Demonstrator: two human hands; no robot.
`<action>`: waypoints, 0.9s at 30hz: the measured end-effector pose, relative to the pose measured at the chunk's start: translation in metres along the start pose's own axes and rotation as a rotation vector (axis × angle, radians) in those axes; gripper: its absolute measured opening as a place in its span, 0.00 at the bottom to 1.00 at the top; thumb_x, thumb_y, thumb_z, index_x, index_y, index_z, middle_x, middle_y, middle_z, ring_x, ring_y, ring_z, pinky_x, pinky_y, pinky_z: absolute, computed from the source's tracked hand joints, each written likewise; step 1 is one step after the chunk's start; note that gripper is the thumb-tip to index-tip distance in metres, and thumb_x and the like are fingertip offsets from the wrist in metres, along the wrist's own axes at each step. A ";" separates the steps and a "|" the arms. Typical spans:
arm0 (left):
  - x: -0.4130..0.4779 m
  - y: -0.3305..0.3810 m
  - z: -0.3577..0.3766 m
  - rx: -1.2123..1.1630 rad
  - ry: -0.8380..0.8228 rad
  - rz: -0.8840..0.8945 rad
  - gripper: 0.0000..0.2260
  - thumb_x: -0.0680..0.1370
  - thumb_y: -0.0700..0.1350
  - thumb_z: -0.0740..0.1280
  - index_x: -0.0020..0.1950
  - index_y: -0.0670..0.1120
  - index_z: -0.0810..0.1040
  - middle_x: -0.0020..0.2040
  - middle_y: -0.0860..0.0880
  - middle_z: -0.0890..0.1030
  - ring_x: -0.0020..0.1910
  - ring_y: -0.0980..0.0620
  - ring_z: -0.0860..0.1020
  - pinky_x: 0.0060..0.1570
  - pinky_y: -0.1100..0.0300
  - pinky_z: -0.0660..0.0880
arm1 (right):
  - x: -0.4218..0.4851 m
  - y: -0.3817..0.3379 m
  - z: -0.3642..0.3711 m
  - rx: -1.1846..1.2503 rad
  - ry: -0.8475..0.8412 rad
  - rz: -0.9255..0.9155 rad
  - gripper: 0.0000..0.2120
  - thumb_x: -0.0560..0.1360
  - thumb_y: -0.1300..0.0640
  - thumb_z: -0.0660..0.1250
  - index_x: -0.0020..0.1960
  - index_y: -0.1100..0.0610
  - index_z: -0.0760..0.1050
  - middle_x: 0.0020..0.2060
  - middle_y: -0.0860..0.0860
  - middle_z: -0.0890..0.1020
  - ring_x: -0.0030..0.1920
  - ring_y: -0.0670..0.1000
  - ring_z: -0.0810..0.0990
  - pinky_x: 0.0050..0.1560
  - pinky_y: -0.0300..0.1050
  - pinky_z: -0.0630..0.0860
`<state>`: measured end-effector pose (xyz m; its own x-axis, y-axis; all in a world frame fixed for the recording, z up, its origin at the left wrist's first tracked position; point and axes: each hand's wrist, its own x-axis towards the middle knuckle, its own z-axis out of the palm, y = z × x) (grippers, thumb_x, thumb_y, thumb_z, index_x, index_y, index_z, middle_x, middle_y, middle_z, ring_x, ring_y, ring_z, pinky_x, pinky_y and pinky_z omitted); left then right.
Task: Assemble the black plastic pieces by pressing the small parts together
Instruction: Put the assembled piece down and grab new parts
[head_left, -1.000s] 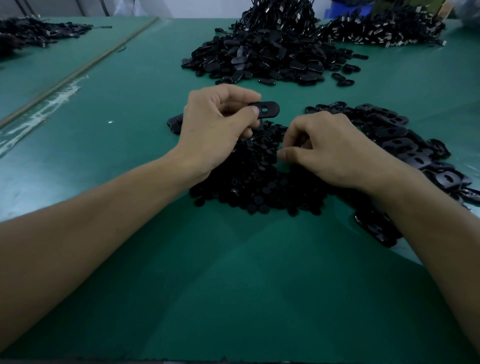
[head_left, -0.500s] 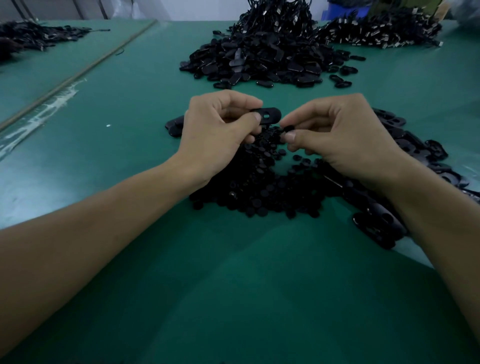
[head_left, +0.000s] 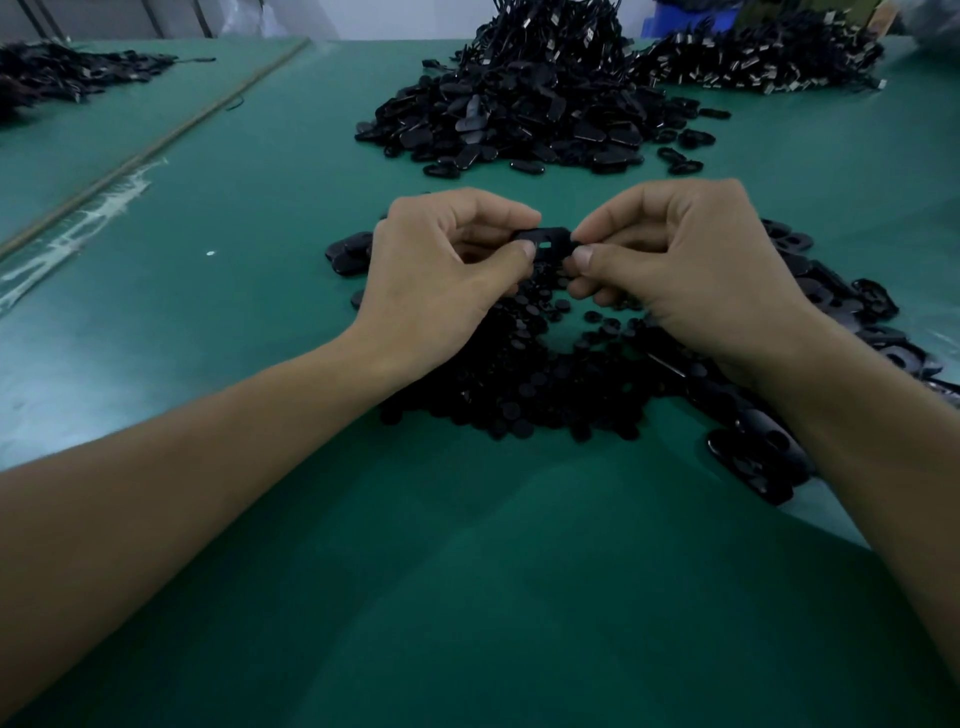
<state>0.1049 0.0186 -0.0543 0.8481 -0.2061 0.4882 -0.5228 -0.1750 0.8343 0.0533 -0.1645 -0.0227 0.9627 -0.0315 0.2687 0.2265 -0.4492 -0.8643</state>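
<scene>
A flat black oval piece (head_left: 546, 242) with a small hole is held between both hands above the green table. My left hand (head_left: 441, 275) pinches its left end with thumb and forefinger. My right hand (head_left: 685, 270) pinches its right end the same way, its other fingers curled underneath. Whether a small part sits between the right fingers is hidden. Below the hands lies a pile of small round black parts (head_left: 524, 384). A heap of larger black oval pieces with holes (head_left: 852, 322) spreads to the right, partly under my right forearm.
A big heap of black oval pieces (head_left: 519, 119) lies at the back centre, with a pile of clipped pieces (head_left: 753, 57) behind it to the right. Another dark pile (head_left: 62, 73) sits far left beyond a seam in the green table (head_left: 467, 571).
My right hand rose from the pile of small parts and moved left to the oval piece, and now pinches its right end. My left hand kept hold of the piece.
</scene>
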 end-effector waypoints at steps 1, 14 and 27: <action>0.000 0.000 0.001 0.004 -0.001 0.006 0.08 0.73 0.41 0.73 0.47 0.54 0.84 0.40 0.52 0.86 0.40 0.52 0.86 0.43 0.57 0.82 | 0.000 -0.001 0.001 -0.005 0.013 -0.004 0.04 0.76 0.64 0.72 0.47 0.57 0.82 0.36 0.52 0.86 0.39 0.49 0.86 0.44 0.41 0.82; -0.003 0.003 0.003 0.066 -0.016 0.052 0.09 0.74 0.38 0.75 0.50 0.50 0.84 0.43 0.52 0.86 0.42 0.55 0.85 0.47 0.54 0.83 | 0.002 -0.001 0.013 -0.151 0.092 -0.053 0.06 0.76 0.58 0.73 0.43 0.48 0.82 0.32 0.42 0.81 0.31 0.35 0.77 0.35 0.28 0.71; -0.004 0.008 0.003 0.061 -0.040 0.066 0.09 0.74 0.38 0.73 0.50 0.51 0.84 0.44 0.54 0.86 0.43 0.57 0.85 0.47 0.57 0.82 | -0.001 -0.008 0.014 -0.237 0.097 -0.118 0.11 0.76 0.61 0.72 0.42 0.45 0.79 0.37 0.44 0.83 0.39 0.40 0.82 0.44 0.34 0.79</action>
<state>0.0969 0.0151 -0.0510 0.8082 -0.2570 0.5299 -0.5827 -0.2178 0.7830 0.0531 -0.1481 -0.0217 0.9105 -0.0468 0.4108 0.2842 -0.6505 -0.7043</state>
